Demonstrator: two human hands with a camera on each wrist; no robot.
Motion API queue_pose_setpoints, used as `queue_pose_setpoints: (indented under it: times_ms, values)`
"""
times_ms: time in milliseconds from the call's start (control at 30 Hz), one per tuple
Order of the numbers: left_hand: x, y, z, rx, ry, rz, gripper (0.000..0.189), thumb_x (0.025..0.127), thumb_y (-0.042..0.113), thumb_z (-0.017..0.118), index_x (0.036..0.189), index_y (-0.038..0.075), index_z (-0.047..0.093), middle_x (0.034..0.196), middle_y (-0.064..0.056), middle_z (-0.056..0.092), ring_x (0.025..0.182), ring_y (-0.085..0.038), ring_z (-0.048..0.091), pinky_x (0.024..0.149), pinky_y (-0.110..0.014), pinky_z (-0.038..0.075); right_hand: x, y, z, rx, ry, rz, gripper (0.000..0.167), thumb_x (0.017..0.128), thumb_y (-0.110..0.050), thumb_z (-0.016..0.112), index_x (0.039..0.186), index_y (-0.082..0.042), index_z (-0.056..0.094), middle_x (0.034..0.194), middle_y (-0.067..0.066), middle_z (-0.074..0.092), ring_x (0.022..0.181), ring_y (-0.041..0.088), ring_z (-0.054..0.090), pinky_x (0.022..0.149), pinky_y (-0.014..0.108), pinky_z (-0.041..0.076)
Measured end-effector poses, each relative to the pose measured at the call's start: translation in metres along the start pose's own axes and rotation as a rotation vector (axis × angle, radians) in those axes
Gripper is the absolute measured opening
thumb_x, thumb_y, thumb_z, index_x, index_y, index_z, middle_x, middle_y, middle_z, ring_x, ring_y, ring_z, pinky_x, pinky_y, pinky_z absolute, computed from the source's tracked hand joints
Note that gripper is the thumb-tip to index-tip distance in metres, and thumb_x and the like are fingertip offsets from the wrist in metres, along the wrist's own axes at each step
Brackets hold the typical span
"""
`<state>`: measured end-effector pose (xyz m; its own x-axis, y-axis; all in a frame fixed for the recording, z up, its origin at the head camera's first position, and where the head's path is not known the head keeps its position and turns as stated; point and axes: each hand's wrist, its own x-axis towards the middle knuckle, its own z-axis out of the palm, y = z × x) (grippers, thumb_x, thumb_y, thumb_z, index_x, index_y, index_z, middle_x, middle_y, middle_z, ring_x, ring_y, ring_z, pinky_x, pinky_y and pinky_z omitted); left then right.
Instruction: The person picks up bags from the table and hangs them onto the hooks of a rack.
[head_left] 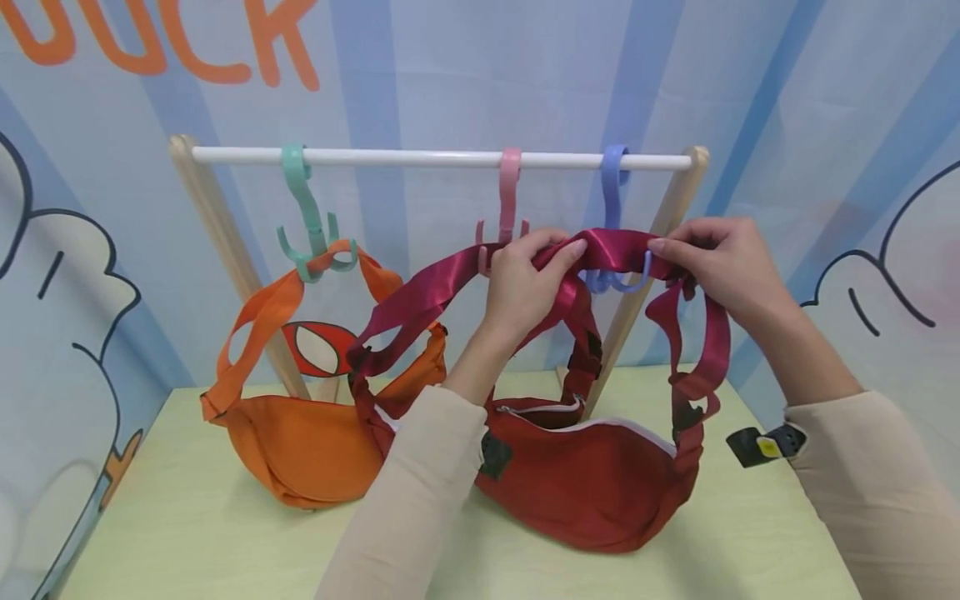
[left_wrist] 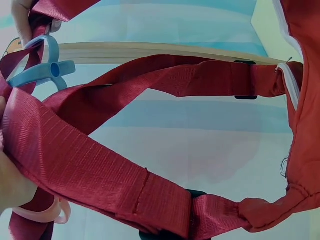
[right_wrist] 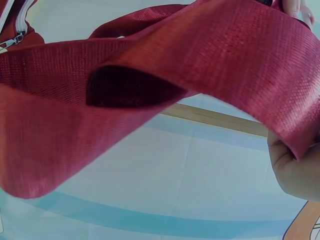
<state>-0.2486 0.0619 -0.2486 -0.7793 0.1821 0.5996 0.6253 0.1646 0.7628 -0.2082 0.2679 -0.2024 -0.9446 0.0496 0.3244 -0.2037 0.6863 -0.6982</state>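
Observation:
A red waist bag (head_left: 592,483) with a white zip is low in front of the rack. Its dark red strap (head_left: 618,254) is raised at the blue hook (head_left: 613,200), whose prong shows against it. My left hand (head_left: 521,283) pinches the strap left of the hook, and my right hand (head_left: 727,262) pinches it on the right. The left wrist view shows the twisted strap (left_wrist: 95,160) around the blue hook (left_wrist: 45,75). More red strap (head_left: 427,292) runs to the pink hook (head_left: 508,196); my left arm hides whether this is a second bag.
An orange waist bag (head_left: 307,450) hangs by its strap from the green hook (head_left: 306,208) at the left. The hooks sit on a white rail (head_left: 420,157) between wooden posts (head_left: 225,242). The rack stands on a pale yellow table (head_left: 187,533), before a striped backdrop.

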Motion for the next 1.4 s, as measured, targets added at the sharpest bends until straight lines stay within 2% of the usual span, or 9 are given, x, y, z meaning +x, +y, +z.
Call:
queue_pose_setpoints:
  times_ms: [433,667,900,1133,1400]
  values:
    - [0.007,0.002,0.001,-0.016,-0.023,-0.055,0.019,0.09,0.02,0.059,0.099,0.005,0.065,0.085,-0.006,0.064,0.075,-0.016,0.057,0.065,-0.022,0.047,0.002,0.002,-0.002,0.008,-0.02,-0.008,0.042,0.086,-0.039,0.06,0.099,0.002,0.065,0.072,0.006,0.06,0.058,0.02,0.054,0.05,0.028,0.047]
    - [0.008,0.001,0.005,-0.061,-0.025,-0.101,0.018,0.089,0.021,0.06,0.098,0.006,0.064,0.082,-0.007,0.064,0.07,-0.016,0.059,0.063,-0.022,0.049,0.002,0.004,-0.003,-0.001,-0.027,0.008,0.042,0.087,-0.039,0.059,0.099,0.002,0.065,0.072,0.007,0.06,0.057,0.02,0.053,0.05,0.028,0.047]
    - [0.006,-0.003,0.009,-0.114,-0.018,-0.136,0.018,0.088,0.02,0.061,0.096,0.005,0.065,0.082,-0.007,0.064,0.07,-0.015,0.06,0.063,-0.022,0.05,0.001,0.009,-0.003,0.012,-0.022,0.016,0.042,0.087,-0.038,0.06,0.096,0.003,0.064,0.068,0.005,0.059,0.055,0.019,0.052,0.048,0.029,0.046]
    - [0.003,-0.004,0.01,-0.094,0.001,-0.133,0.017,0.088,0.02,0.062,0.094,0.004,0.065,0.077,-0.007,0.064,0.066,-0.015,0.059,0.059,-0.021,0.05,0.0,0.013,-0.002,0.045,-0.021,0.03,0.04,0.087,-0.037,0.06,0.096,0.002,0.065,0.068,0.004,0.06,0.054,0.018,0.052,0.047,0.029,0.045]
    - [0.001,-0.003,0.012,-0.101,0.013,-0.166,0.016,0.088,0.017,0.062,0.094,0.003,0.064,0.077,-0.007,0.064,0.065,-0.013,0.061,0.061,-0.022,0.051,-0.001,0.015,-0.001,0.061,-0.026,0.048,0.04,0.087,-0.036,0.06,0.095,0.002,0.064,0.068,0.004,0.059,0.052,0.017,0.05,0.046,0.028,0.044]
